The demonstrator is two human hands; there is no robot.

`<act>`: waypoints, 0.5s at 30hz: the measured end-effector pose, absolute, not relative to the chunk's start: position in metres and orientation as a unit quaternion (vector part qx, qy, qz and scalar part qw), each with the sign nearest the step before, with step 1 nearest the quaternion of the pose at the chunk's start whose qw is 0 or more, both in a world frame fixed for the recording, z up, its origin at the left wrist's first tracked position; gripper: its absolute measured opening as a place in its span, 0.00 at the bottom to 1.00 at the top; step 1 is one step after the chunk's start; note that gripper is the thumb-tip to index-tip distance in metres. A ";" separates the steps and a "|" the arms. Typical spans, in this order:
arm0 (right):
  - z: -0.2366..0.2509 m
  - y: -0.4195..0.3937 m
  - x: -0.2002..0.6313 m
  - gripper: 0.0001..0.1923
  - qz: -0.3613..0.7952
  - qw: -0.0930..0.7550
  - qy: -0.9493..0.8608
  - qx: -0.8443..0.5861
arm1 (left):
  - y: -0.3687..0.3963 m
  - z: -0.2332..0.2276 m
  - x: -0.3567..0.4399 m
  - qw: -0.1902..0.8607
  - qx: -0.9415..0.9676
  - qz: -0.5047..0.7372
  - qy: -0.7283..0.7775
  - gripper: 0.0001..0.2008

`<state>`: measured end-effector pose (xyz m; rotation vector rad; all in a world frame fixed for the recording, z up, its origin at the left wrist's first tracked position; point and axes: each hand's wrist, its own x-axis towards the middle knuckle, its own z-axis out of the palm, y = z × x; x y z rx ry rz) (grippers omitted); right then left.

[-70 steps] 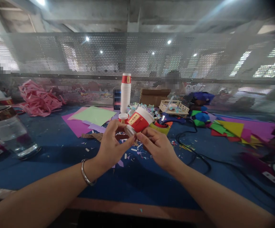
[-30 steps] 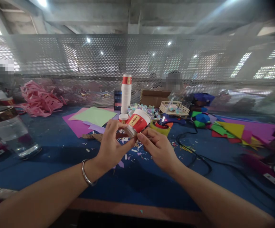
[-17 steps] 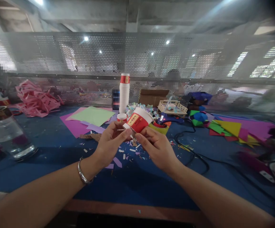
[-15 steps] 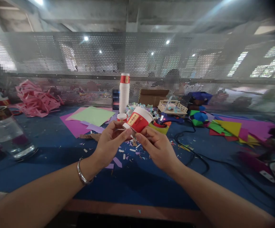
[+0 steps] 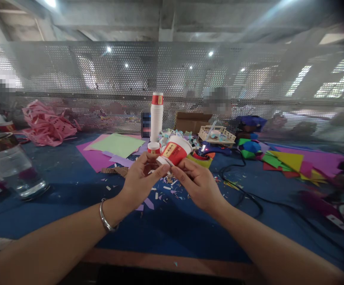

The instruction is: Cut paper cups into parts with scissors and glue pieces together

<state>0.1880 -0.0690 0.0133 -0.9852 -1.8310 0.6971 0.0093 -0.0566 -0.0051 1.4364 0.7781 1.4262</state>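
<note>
A red and white paper cup point(image 5: 175, 150) is held tilted above the blue table, its mouth pointing up and to the right. My left hand point(image 5: 139, 180) pinches the cup's base from the left with thumb and fingers. The fingertips of my right hand point(image 5: 198, 183) grip the base from the right. A metal bracelet point(image 5: 106, 216) sits on my left wrist. Just behind the cup stands a small red and white cup point(image 5: 153, 148), and behind that a tall stack of paper cups point(image 5: 157, 116).
Green and purple paper sheets point(image 5: 115, 145) lie at the back left, pink cut paper point(image 5: 45, 122) farther left. A glass jar point(image 5: 10, 166) stands at the left edge. A black cable point(image 5: 243, 186), tape roll point(image 5: 200, 159), coloured paper point(image 5: 287, 160) and paper scraps point(image 5: 163, 192) lie to the right and below my hands.
The cup has stayed pinched between both hands and turned slightly, its base shifting a little. The hands barely moved.
</note>
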 end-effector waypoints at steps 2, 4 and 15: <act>0.013 -0.068 0.188 0.18 0.279 0.458 -0.741 -0.403 | -0.057 -0.006 0.010 0.475 0.577 0.584 0.317 0.17; 0.013 -0.068 0.188 0.18 0.287 0.459 -0.739 -0.402 | -0.057 -0.006 0.011 0.478 0.566 0.590 0.322 0.19; 0.015 -0.071 0.186 0.16 0.296 0.443 -0.741 -0.408 | -0.054 -0.002 0.007 0.440 0.558 0.622 0.329 0.20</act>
